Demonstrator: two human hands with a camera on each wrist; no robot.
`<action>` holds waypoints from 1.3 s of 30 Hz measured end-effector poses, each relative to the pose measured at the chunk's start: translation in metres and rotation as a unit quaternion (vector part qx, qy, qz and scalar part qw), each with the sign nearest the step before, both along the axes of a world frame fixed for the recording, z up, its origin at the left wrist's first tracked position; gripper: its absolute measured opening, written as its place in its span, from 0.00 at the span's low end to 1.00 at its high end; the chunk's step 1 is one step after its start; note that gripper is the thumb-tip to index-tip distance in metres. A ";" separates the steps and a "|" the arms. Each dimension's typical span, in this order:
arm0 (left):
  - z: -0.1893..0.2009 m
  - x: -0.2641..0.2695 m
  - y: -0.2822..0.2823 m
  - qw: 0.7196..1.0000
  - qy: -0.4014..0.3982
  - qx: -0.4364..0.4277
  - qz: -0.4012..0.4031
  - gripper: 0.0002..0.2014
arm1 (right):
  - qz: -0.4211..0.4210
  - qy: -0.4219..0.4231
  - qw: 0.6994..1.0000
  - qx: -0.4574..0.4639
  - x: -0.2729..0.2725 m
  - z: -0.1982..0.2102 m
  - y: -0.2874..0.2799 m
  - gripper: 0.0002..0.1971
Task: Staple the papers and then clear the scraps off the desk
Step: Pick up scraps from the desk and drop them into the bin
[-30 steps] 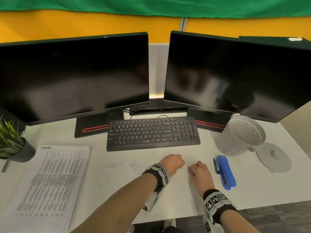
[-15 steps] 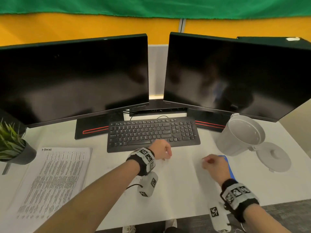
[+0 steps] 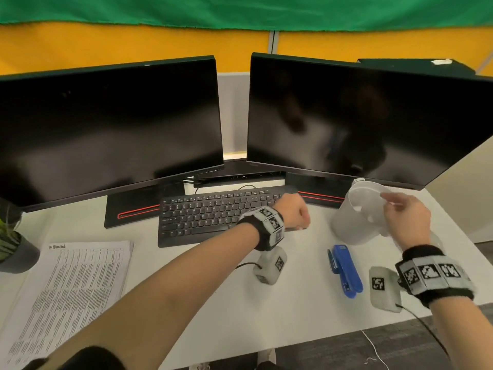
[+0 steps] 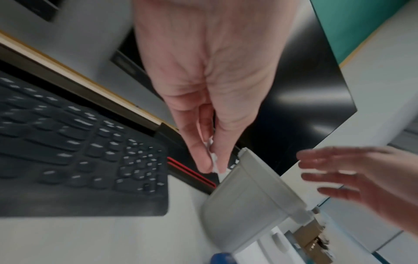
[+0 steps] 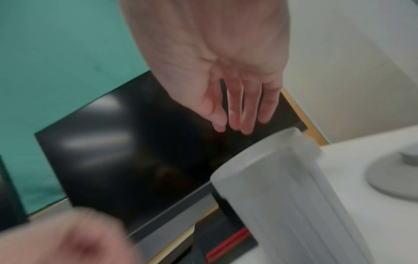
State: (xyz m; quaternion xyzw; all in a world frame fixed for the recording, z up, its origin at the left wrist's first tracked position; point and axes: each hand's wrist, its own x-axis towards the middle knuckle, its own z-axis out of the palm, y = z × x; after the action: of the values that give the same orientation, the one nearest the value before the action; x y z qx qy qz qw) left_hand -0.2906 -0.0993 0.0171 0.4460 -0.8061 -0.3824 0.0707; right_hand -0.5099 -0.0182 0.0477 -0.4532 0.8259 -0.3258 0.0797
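Observation:
My left hand [image 3: 301, 222] is curled above the keyboard's right end; in the left wrist view its fingers [image 4: 203, 160] pinch white paper scraps [image 4: 212, 157], just left of the grey bin's rim. The open grey bin [image 3: 354, 225] stands at the right under the right monitor. Over its mouth hovers my right hand [image 3: 392, 201], fingers straight and spread [image 5: 239, 125], holding nothing. The blue stapler [image 3: 345, 271] lies on the desk in front of the bin. The printed paper stack [image 3: 72, 289] lies at the front left.
A black keyboard [image 3: 213, 212] sits mid-desk before two dark monitors [image 3: 106, 129]. The bin's round lid [image 5: 395, 175] lies right of the bin. A potted plant [image 3: 10, 241] stands at the left edge. The desk's front edge [image 3: 320, 340] is near.
Both hands have left the desk front and swung back and right to the bin. The left stays curled; the right has gone from a fist to straight fingers over the bin.

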 end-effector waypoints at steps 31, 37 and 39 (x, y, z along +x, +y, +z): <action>-0.051 0.250 0.056 0.972 -0.147 -0.038 0.180 0.09 | 0.439 -0.005 0.879 0.186 0.198 -0.128 0.034 0.19; -0.081 0.318 0.104 0.943 -0.177 -0.048 0.279 0.13 | 0.568 0.084 0.795 0.194 0.270 -0.133 0.010 0.25; -0.084 0.321 0.111 0.945 -0.184 -0.058 0.262 0.20 | 0.607 0.124 0.757 0.207 0.284 -0.137 0.008 0.28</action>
State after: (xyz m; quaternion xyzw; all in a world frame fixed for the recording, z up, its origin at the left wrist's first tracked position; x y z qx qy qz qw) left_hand 0.0300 0.0112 -0.0666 0.6995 -0.6803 -0.2140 0.0445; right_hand -0.2263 -0.0106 -0.0893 -0.8682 0.4276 0.0290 0.2500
